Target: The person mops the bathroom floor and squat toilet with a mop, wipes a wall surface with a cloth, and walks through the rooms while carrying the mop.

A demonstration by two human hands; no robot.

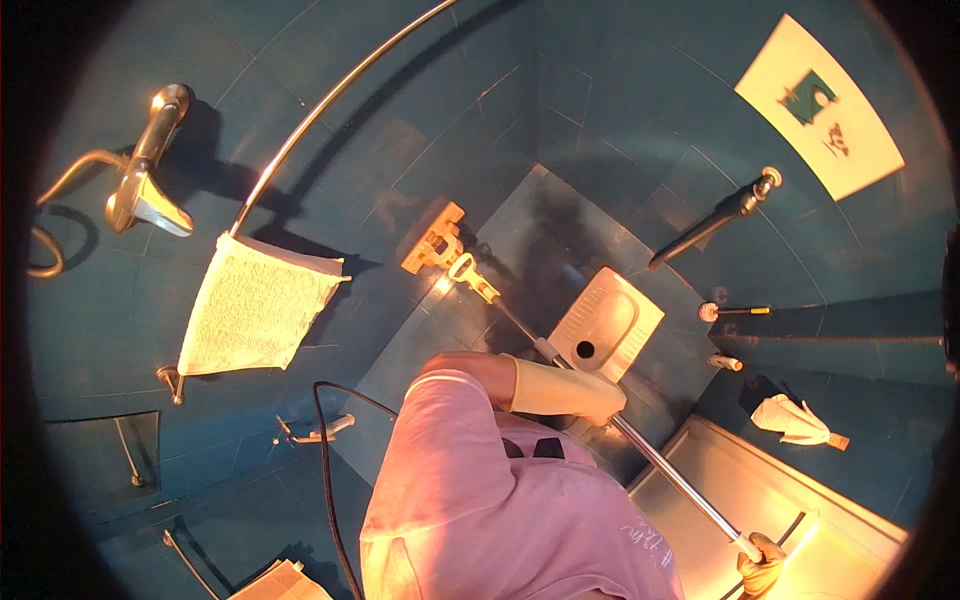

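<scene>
My left hand (597,398), in a pale yellow rubber glove, is closed round the middle of a long metal mop pole. Lower right, my gloved right hand (762,568) grips the pole's end. The mop (685,487) slants up and leftward across the view. Its flat, light-coloured head (437,238) is at the dark tiled wall, low down near the floor's edge; whether it touches the tiles I cannot tell. My left arm, in a pink sleeve, crosses in front of my body.
A white squat toilet (620,318) is set in the floor beyond my left hand. A towel (260,310) hangs from a curved rail, with a tap (150,170) above. Right: a dark pipe (715,218), toilet brush (710,312), hanging cloth (790,418) and pale door (810,510).
</scene>
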